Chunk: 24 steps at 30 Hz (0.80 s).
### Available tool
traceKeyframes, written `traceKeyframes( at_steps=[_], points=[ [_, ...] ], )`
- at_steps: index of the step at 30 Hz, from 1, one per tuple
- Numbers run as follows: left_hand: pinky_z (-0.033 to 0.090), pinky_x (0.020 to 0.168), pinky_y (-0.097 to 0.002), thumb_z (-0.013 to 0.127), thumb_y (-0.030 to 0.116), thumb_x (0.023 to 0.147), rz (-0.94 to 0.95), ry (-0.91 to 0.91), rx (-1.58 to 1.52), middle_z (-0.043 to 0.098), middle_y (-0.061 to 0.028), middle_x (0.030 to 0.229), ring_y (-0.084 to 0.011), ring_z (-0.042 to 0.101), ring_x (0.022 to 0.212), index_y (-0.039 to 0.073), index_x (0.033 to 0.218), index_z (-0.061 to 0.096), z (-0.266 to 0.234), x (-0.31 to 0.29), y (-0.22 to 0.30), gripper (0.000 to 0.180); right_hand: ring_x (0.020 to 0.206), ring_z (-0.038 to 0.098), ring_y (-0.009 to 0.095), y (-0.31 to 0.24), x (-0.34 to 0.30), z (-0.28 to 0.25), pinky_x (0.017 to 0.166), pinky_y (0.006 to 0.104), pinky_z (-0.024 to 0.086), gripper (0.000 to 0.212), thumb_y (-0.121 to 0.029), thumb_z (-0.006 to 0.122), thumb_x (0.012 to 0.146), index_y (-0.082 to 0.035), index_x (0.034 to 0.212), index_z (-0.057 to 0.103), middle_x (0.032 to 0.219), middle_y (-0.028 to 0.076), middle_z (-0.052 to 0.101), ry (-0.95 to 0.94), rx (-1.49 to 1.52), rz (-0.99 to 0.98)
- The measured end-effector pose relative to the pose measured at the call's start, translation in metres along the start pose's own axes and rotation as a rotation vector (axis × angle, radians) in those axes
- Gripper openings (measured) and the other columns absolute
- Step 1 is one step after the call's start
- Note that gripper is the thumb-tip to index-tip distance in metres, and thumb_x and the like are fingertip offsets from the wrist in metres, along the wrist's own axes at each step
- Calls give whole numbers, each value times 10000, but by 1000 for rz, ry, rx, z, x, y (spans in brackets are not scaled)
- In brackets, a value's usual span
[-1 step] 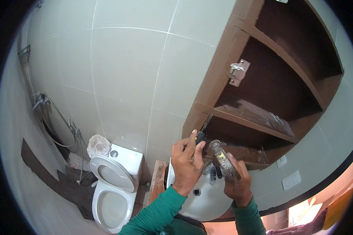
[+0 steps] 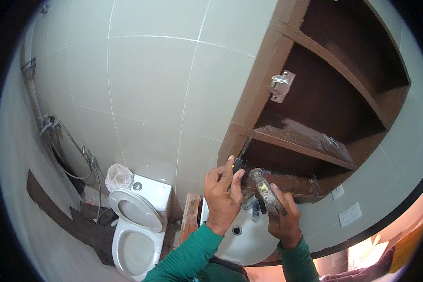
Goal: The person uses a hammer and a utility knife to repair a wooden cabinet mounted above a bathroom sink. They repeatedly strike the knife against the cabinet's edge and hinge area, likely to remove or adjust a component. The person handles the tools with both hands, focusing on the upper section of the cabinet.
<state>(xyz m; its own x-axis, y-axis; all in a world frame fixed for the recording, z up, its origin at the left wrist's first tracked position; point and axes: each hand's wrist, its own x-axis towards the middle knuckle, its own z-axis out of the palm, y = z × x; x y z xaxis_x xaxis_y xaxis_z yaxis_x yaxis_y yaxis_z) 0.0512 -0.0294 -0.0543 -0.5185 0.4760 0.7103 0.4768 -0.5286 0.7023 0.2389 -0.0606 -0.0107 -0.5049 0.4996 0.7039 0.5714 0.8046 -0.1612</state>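
My left hand (image 2: pixel 221 198) is closed around the black and yellow handle of a screwdriver (image 2: pixel 238 163). Its metal shaft points up and away, with the tip at the inner left edge of a brown wooden cabinet (image 2: pixel 242 113), by the lower shelf. In my right hand (image 2: pixel 285 220) is a worn hammer (image 2: pixel 267 190), gripped close to its head. The hammer's round face is just right of the screwdriver handle, apart from it. Whether the screwdriver tip touches the wood is hard to see.
Below my hands is a white washbasin (image 2: pixel 242 244) with a faucet (image 2: pixel 254 209). A metal hinge (image 2: pixel 281 86) is fixed inside the cabinet's left side. To the left stands a white toilet (image 2: pixel 135 249), lid raised, with a crumpled plastic bag (image 2: pixel 119 176) on its tank. Wall switches (image 2: pixel 350 214) are at right.
The view has shifted very slightly, so the cabinet sits a little further left. Both hands keep hold of their tools in nearly the same place.
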Motion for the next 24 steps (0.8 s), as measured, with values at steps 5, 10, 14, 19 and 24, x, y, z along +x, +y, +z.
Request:
traceKeyframes(
  at_steps=[5,10,14,19,24],
  points=[
    [553,793,-354,757,81,1005,24,-3,40,705,-156,1012,-253,673,899,9,1371,731,-1,1,2,374,939,708,385,0,-5,-3,829,409,593,744,107,674,823,-10,1546,543,1127,225,677,6,-34,50],
    [567,810,-363,740,64,1010,-3,-10,48,704,-171,1049,-269,684,930,6,1380,723,-2,0,3,375,893,698,364,-10,16,-2,815,420,593,783,133,678,774,0,1537,561,1091,217,654,115,-2,-24],
    [518,902,-413,765,111,989,-61,-1,-2,697,-147,1070,-298,629,996,33,1395,720,2,-4,4,416,888,703,367,-6,36,1,792,422,599,834,160,678,737,5,1547,551,1086,212,651,128,56,-80],
    [523,899,-413,761,110,991,-39,15,10,702,-145,1088,-296,630,994,46,1398,721,4,-4,4,413,878,711,375,-1,51,7,776,435,604,855,173,684,729,8,1555,539,1073,217,642,128,82,-122],
    [559,860,-397,706,29,987,-15,10,30,700,-175,1101,-299,673,983,24,1409,706,3,-3,4,423,879,714,374,2,58,8,770,440,606,843,164,694,741,9,1555,536,1065,218,641,101,54,-116]
  ],
)
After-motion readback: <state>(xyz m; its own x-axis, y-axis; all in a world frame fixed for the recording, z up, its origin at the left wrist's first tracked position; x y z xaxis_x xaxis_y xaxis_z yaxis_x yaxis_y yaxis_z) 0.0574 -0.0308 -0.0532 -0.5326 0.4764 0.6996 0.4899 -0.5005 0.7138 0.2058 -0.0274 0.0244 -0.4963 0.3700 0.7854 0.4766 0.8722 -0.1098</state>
